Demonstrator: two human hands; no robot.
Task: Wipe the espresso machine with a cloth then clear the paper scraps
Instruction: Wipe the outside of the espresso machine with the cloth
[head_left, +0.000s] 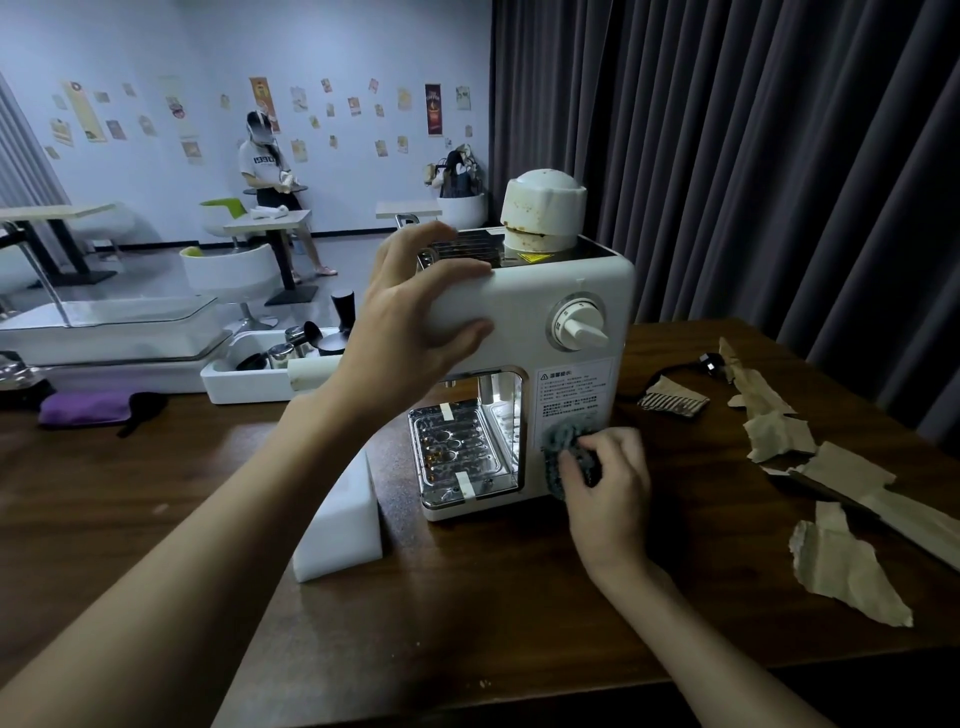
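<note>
Your espresso machine (540, 332) stands on the bench (467, 613), near its middle. To its right, paper scraps (847, 571) lie scattered on the bench. Just left of the machine's base sits a foam block (343, 525). Behind and to the left, a tray (244, 384) holds cups. A pouch (85, 408) lies at far left.

Warning label (571, 396) text too small to read; cloth (563, 447) partly hidden under right-hand grip (605, 480)
</note>
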